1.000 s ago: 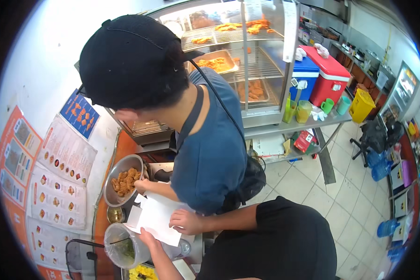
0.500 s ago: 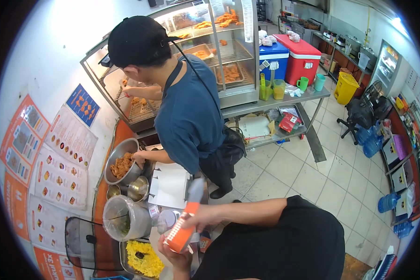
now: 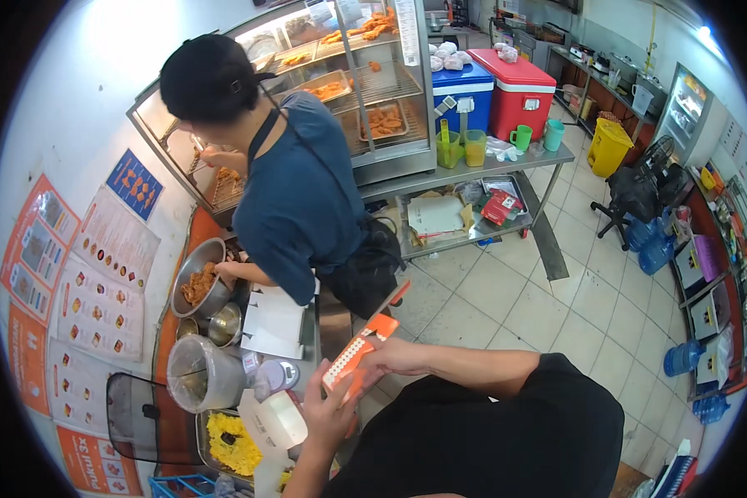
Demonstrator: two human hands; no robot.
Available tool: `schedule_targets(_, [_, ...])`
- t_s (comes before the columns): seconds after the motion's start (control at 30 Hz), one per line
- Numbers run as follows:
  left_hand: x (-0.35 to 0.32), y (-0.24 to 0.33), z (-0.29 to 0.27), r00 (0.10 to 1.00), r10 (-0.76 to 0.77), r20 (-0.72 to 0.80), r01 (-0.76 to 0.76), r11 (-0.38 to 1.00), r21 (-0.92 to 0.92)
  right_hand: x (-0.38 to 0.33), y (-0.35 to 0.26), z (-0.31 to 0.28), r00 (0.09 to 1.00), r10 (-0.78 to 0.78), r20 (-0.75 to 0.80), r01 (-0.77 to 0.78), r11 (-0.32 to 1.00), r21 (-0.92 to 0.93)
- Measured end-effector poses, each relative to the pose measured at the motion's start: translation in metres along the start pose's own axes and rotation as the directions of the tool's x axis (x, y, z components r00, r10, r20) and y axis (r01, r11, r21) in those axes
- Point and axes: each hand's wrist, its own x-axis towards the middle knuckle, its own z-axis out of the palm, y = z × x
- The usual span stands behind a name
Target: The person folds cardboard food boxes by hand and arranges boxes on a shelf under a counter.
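Note:
Both my hands hold an orange and white paper carton (image 3: 353, 355) above the counter, with one flap sticking up at its far end. My right hand (image 3: 390, 357) grips its right side. My left hand (image 3: 328, 407) has its fingers around the near left side. Close to my left hand, an open white paper carton (image 3: 280, 422) stands tilted beside a metal tray of yellow rice (image 3: 231, 444) with a dark object on it. A small round-topped white scale (image 3: 282, 373) lies just beyond. Further off, a flat white carton sheet (image 3: 275, 319) rests on the counter.
A co-worker (image 3: 299, 183) in a blue shirt reaches into a steel bowl of fried chicken (image 3: 197, 286) and a heated display cabinet (image 3: 373, 91). Left of me stand a clear plastic tub (image 3: 203, 373) and a dark mesh screen (image 3: 133, 419). Coolers (image 3: 515, 91) and a steel table (image 3: 548, 166) lie beyond.
The orange carton has turned in my hands, its blurred raised flap now showing clearly. My left hand has moved up along it. The open white carton beside the rice has come into view.

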Motion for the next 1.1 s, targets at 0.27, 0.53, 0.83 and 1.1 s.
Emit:
schedule_targets(0.27, [0.093, 0.074, 0.12, 0.994, 0.064, -0.086, -0.082, 0.97, -0.228, -0.142, -0.072, -0.1, 0.989, -0.143, 0.039, 0.139, 0.986, 0.091])
schedule_targets(0.53, [0.207, 0.144, 0.22, 0.906, 0.397, -0.149, -0.42, 0.793, -0.441, -0.327, -0.148, -0.201, 0.86, -0.345, -0.376, 0.328, 0.938, -0.11])
schedule_targets(0.83, [0.31, 0.153, 0.328, 0.865, 0.442, -0.236, -0.498, 0.705, -0.505, -0.29, -0.148, -0.25, 0.367, -0.523, -0.769, 0.282, 0.851, -0.444])
schedule_targets(1.1, [0.419, 0.079, 0.363, 0.81, 0.577, -0.105, -0.5, 0.587, -0.636, -0.293, -0.234, -0.332, 0.452, -0.391, -0.802, 0.405, 0.891, -0.207])
